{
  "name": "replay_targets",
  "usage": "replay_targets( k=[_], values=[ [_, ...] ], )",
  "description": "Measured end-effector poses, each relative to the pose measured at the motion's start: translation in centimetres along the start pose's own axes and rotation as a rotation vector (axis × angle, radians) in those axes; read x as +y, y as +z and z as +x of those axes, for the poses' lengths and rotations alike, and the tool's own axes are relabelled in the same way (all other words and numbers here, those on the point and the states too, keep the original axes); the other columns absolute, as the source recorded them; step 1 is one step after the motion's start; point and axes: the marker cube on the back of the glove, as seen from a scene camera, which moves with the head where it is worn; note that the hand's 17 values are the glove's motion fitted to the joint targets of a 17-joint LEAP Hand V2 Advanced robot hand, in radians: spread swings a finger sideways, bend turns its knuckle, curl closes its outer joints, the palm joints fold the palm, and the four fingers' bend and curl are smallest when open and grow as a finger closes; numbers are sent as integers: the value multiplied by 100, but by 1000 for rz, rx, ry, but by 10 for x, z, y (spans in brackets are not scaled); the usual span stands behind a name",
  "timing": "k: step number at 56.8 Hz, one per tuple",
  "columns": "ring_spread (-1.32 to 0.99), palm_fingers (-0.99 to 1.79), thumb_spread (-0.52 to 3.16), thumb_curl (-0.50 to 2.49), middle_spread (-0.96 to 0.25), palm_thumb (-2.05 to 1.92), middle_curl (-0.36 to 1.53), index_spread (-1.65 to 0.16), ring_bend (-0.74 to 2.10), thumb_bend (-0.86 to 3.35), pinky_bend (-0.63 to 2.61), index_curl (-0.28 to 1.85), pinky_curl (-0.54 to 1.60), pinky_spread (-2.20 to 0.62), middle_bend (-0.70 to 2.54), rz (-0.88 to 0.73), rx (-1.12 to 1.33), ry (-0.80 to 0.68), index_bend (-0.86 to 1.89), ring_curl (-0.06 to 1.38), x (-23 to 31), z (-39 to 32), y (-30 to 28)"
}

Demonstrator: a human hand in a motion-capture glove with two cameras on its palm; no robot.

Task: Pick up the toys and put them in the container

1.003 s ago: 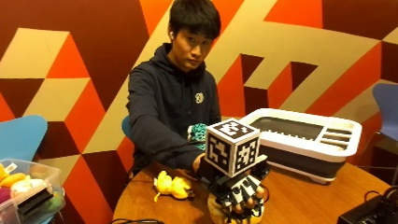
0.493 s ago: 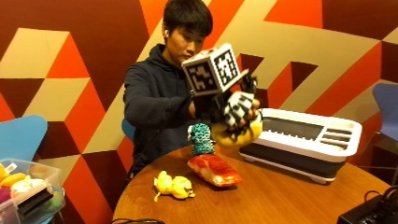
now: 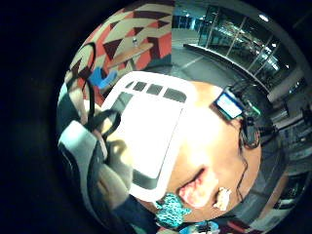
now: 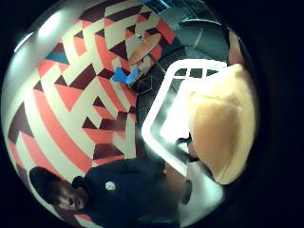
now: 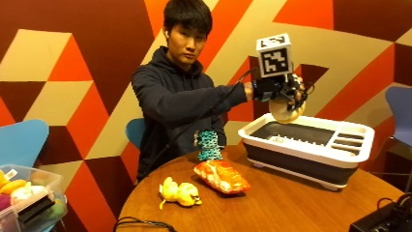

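Note:
My gloved right hand [image 5: 278,91] is raised above the near end of the white and grey container [image 5: 308,145] and grips a tan round soft toy [image 5: 285,110] [image 4: 223,128], which hangs over the container's main well. The container's white rim [image 3: 146,126] [image 4: 164,118] lies below the palm. On the round wooden table [image 5: 283,203] lie an orange-red toy [image 5: 220,176] [image 3: 197,187], a yellow toy [image 5: 178,192] [image 3: 224,199] and an upright teal patterned toy [image 5: 207,145] [image 3: 170,212].
A clear bin [image 5: 25,198] of other toys stands at the left, off the table. A black device with cables [image 5: 383,220] sits at the table's right front edge. Blue chairs [image 5: 22,142] stand at both sides.
The hand lifted from the table with the tan toy and swung right, up over the container. The orange-red, yellow and teal toys stay on the table.

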Motion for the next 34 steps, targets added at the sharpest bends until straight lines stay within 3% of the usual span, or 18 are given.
replay_targets(
  k=[5,6,7,10,20,34],
  values=[
    [-36,32,23,80,-32,56,86,-48,148,20,134,91,61,-35,105,-236,56,-85,55,70,8,-22,46],
    [-35,20,33,80,-31,53,85,-47,144,20,131,91,61,-33,102,-276,51,-113,52,69,11,-24,52],
    [-30,-27,43,76,-27,43,80,-44,126,13,132,87,62,-26,87,-305,46,-136,45,66,13,-25,56],
    [-21,-56,61,69,-18,31,72,-39,96,5,128,81,59,-17,66,-315,51,-174,36,60,18,-23,61],
    [-7,-25,99,56,-6,22,57,-31,50,-1,103,64,45,-2,36,-292,118,-117,17,39,41,7,22],
    [-2,-10,123,44,-2,16,50,-27,32,-1,86,53,37,4,23,-254,146,6,15,32,114,96,-47]
  ],
)
